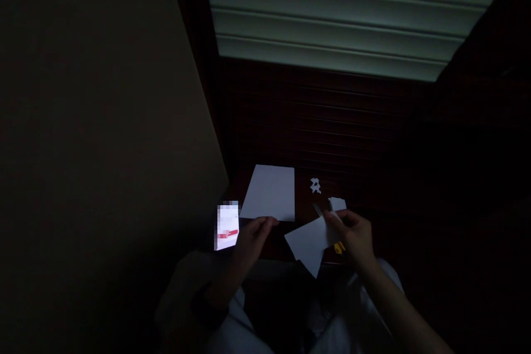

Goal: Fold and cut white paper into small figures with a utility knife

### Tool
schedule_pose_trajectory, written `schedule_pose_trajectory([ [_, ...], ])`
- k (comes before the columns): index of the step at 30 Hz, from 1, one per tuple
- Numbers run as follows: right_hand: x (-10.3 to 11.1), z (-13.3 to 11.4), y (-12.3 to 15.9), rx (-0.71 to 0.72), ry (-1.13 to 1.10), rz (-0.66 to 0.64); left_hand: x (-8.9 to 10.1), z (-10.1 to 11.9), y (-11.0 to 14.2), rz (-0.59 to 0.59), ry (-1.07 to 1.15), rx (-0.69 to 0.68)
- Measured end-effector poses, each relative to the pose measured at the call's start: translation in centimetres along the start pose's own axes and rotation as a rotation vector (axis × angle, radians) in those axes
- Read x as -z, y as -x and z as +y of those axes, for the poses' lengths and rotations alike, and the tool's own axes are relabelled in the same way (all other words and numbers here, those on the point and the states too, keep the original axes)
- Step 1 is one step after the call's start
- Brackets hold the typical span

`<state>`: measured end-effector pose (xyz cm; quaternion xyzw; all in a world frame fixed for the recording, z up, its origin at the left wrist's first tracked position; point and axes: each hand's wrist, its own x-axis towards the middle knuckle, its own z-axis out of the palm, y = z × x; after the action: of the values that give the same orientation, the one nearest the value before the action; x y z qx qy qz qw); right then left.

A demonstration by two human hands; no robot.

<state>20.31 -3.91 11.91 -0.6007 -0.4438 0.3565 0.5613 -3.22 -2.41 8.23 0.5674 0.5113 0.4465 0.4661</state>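
Note:
My right hand [352, 232] pinches a cut piece of white paper [309, 238] between thumb and fingers, holding it up at an angle. Under that paper and hand lies a cutting tool with a yellow handle [339, 247]; its metal blade [317, 209] pokes out above the paper, and the rest is hidden. My left hand [255, 235] has its thumb and fingertips pressed together by the lower edge of a white paper sheet [269, 193] lying flat. Whether anything small is between those fingertips is too dark to see.
Small white paper scraps [316, 185] lie right of the sheet, and another white paper piece [338, 203] is behind my right hand. A lit phone screen [228, 225] glows at the left. A wall [194, 138] rises on the left, with a slatted panel [332, 16] ahead.

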Motion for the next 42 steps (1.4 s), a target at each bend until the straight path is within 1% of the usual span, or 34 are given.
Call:
schedule_pose_trajectory([
  [1,-0.6,0.2,0.4,-0.001,0.001,-0.022,-0.5,0.4,-0.2,-0.013,-0.01,-0.053],
  [2,-1.2,0.5,0.8,-0.012,-0.016,-0.041,-1.0,0.9,-0.3,-0.067,-0.014,-0.082],
  [4,-1.9,1.0,1.3,-0.038,-0.054,-0.074,-2.0,1.4,-0.4,-0.217,-0.016,-0.077],
  [5,-2.0,1.1,1.4,-0.046,-0.062,-0.091,-2.2,1.6,-0.4,-0.258,-0.039,-0.07],
  [7,-1.6,1.1,1.3,-0.037,-0.049,-0.156,-2.4,1.6,-0.5,-0.291,-0.107,-0.073],
  [9,-0.8,0.6,1.1,0.014,-0.005,-0.291,-2.1,1.7,-0.3,-0.309,-0.207,-0.102],
  [11,-0.1,-0.3,0.8,0.102,0.075,-0.466,-1.8,2.0,-0.2,-0.359,-0.315,-0.139],
  [13,0.2,-1.3,0.7,0.228,0.262,-0.637,-1.7,2.4,0.1,-0.411,-0.402,-0.179],
  [15,0.1,-1.9,0.9,0.313,0.437,-0.798,-1.9,2.7,0.3,-0.448,-0.437,-0.21],
  [17,-0.2,-2.1,1.0,0.36,0.527,-0.858,-2.1,2.9,0.4,-0.468,-0.438,-0.217],
  [19,-0.3,-2.1,0.9,0.382,0.544,-0.861,-2.2,2.8,0.4,-0.476,-0.422,-0.206],
  [21,-0.2,-2.2,0.8,0.376,0.527,-0.9,-2.0,2.6,0.3,-0.49,-0.39,-0.183],
  [24,0.6,-2.5,0.3,0.323,0.481,-0.969,-1.2,2.1,-0.1,-0.545,-0.328,-0.127],
  [26,1.5,-2.7,0.0,0.267,0.439,-0.972,-0.6,1.8,-0.4,-0.577,-0.288,-0.079],
  [27,2.0,-2.8,-0.2,0.241,0.413,-0.952,-0.3,1.6,-0.5,-0.591,-0.27,-0.056],
  [31,4.0,-2.7,-1.0,0.199,0.313,-0.769,0.5,0.7,-1.0,-0.6,-0.219,0.021],
  [33,4.4,-2.4,-1.3,0.154,0.29,-0.734,0.4,0.3,-1.1,-0.562,-0.195,0.045],
  [35,4.1,-1.9,-1.3,0.084,0.241,-0.725,0.1,0.2,-1.0,-0.52,-0.157,0.053],
  [37,3.1,-1.0,-0.9,0.014,0.148,-0.693,-0.5,0.4,-0.9,-0.494,-0.111,0.055],
  [39,1.8,0.3,-0.4,-0.049,0.092,-0.607,-1.2,0.8,-0.6,-0.491,-0.06,0.066],
  [42,0.1,2.1,0.2,-0.161,0.073,-0.469,-2.1,1.4,-0.2,-0.509,-0.006,0.075],
])
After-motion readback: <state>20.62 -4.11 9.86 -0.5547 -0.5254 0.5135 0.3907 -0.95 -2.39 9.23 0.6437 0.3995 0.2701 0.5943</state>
